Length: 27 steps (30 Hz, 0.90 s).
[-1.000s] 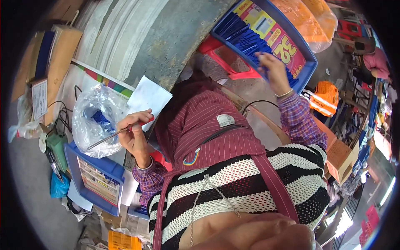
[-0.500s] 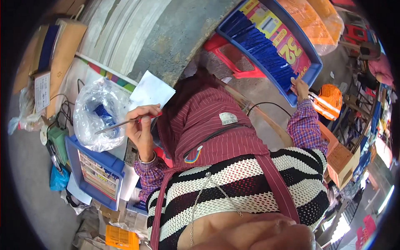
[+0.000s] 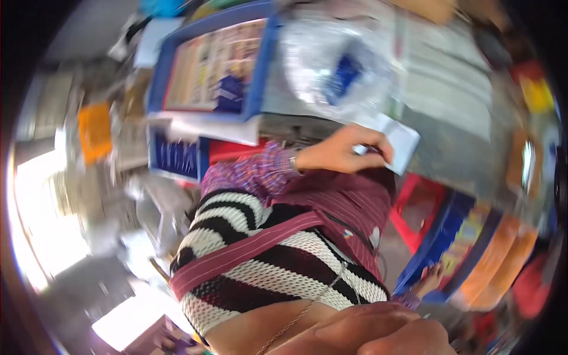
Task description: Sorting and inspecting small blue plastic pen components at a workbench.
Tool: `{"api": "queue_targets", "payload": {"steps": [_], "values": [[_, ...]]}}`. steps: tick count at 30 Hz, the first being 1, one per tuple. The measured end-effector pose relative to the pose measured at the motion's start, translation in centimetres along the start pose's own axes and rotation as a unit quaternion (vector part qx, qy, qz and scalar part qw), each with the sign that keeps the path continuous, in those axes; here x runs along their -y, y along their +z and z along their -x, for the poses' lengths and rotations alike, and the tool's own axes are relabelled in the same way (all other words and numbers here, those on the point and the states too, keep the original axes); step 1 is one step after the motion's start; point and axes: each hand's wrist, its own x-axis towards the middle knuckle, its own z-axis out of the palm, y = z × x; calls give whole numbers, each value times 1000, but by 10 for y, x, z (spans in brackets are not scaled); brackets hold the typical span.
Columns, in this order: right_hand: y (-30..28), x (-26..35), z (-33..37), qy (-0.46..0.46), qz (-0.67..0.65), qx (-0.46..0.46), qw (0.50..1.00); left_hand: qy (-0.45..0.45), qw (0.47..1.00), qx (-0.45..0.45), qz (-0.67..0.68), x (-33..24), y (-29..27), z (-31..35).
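My left hand (image 3: 346, 151) is closed, with a short bright end (image 3: 359, 149) of the thin metal tool showing at its fingers; blur hides most of it. Just beyond the fingertips lies a white sheet of paper (image 3: 408, 142) on the grey worktop. At the lower right, my right hand (image 3: 432, 278) is at the blue tray (image 3: 408, 269) holding a row of dark blue strips (image 3: 447, 219) beside a yellow and red printed sheet. Its fingers are too smeared to read. A clear plastic bag (image 3: 305, 65) with dark blue pieces (image 3: 348, 71) inside lies beyond my left hand.
Another blue tray (image 3: 155, 83) with printed paper stands left of the bag, and a smaller blue box (image 3: 155, 151) sits below it. A red stool (image 3: 405, 219) is by the strip tray. Orange bags (image 3: 497, 260) lie farther right. An orange basket (image 3: 94, 130) is at far left.
My view has swung left and turned, so everything has shifted and blurred. My left hand shows larger, near the middle, and the metal tool is mostly hidden. My right hand remains by the strip tray.
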Motion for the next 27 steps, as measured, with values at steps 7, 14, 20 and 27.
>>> {"api": "queue_targets", "payload": {"steps": [7, 14, 20, 27], "values": [[129, 109, 63, -117, 71, 382, 914, -58, 987, -127, 74, -54, -48, 29], [212, 119, 114, -207, 163, 569, 779, -121, 892, -302, -313, -42, -172, 64], [241, 119, 142, -350, 251, 607, 668, -252, 824, -140, -488, 4, -244, 122], [241, 113, 146, -372, 255, 603, 659, -198, 819, -72, -533, 14, -230, 125]]}}
